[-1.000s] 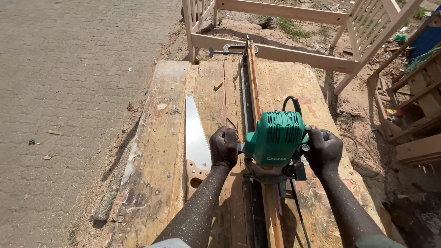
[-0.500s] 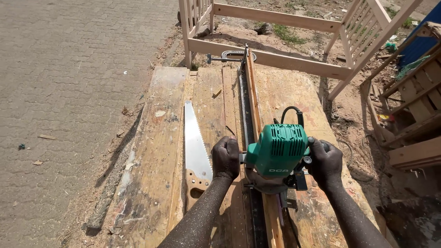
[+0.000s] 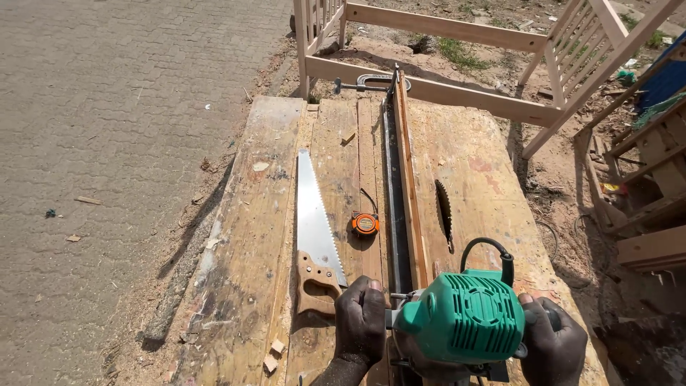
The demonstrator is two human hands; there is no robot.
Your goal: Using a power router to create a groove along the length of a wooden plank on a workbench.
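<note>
Two hands steer a green router (image 3: pixel 461 318) along a thin wooden strip (image 3: pixel 411 193) on the workbench (image 3: pixel 243 286), mid-pass. Continuing likely calls for steady guidance. The left hand (image 3: pixel 361 322) and right hand (image 3: pixel 554 343) each clasp a side handle, knuckles up.

Router (image 3: pixel 464 322) base hidden under its green housing, lower frame edge cutting it off. Both hands (image 3: pixel 361 322) cropped at the wrists. Saw blade (image 3: pixel 444 212) mostly sunk in the surface (image 3: pixel 243 286).
</note>
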